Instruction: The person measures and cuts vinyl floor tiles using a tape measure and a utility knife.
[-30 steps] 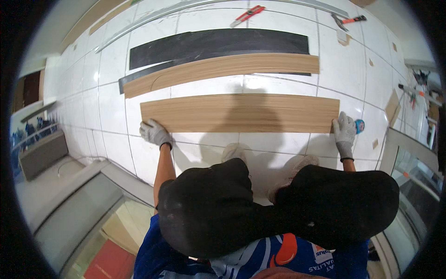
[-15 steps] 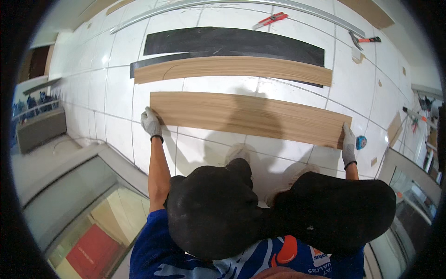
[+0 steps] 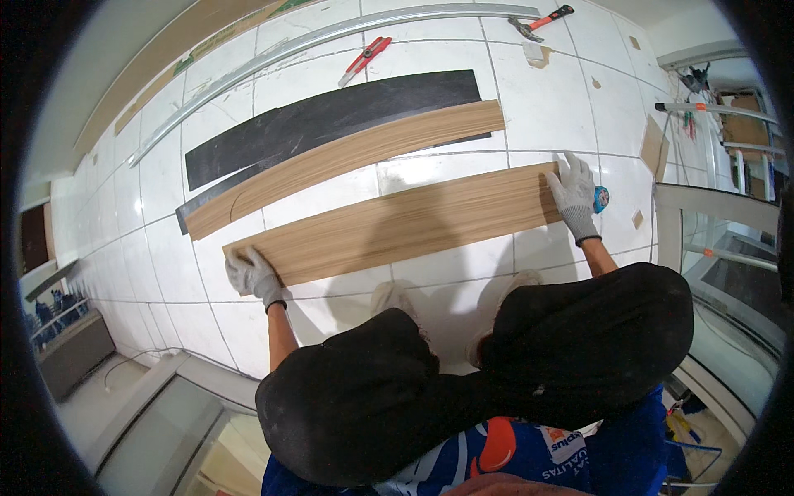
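A long wood-grain plank [image 3: 397, 223] lies on the white tiles in front of my feet, its right end tilted farther away than its left. My left hand [image 3: 255, 274], in a grey knit glove, has its fingers bent around the plank's left end. At the opposite end, my gloved right hand [image 3: 574, 197] rests along the edge, with the fingers stretched out and slightly apart. Beyond it is a narrower wood-grain strip [image 3: 356, 161] with a curved mark near its left end. It partly covers dark sheets [image 3: 331, 116].
A red utility knife [image 3: 365, 61] lies beyond the dark sheets. Farther off are a long metal profile [image 3: 248, 76] and a claw hammer [image 3: 542, 25]. A blue tape measure [image 3: 601, 198] sits beside my right hand. Glass-panelled frames [image 3: 178, 422] stand at both sides.
My view has turned, so the planks now slant up to the right. My left hand has moved farther over the plank's end; the right hand's fingers have spread and reach past the far corner.
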{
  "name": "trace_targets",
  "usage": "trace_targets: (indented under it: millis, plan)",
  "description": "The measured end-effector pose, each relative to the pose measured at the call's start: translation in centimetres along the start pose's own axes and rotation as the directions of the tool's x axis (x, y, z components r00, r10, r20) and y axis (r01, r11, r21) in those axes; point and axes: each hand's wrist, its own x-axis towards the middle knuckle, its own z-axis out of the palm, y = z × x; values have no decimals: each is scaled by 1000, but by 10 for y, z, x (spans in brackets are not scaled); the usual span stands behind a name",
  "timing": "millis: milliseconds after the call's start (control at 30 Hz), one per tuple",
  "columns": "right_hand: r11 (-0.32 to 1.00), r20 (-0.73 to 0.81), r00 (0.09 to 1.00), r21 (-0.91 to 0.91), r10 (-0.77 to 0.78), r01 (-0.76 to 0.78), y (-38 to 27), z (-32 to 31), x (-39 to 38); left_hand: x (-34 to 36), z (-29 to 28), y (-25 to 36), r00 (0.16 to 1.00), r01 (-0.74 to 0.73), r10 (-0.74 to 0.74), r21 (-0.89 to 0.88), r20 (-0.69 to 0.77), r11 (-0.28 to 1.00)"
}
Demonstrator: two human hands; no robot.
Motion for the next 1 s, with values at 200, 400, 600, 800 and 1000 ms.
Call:
trace_targets:
  millis: [200,400,600,800,1000]
  plan:
    - [869,150,874,-117,-463,481,-65,-25,58,26,11,113,841,-464,486,-148,237,874]
    - [821,175,803,62,-569,568,-138,11,102,43,24,185,570,-705,714,-204,406,679]
    - [763,166,757,-39,-632,645,-158,36,114,30,22,202,609,-657,685,-230,400,718]
    - [762,314,746,-95,-588,641,-176,9,110,29,2,203,633,-613,659,-257,406,747]
    - [776,293,773,-135,-563,617,-175,-1,80,34,-12,207,564,-694,711,-225,421,684]
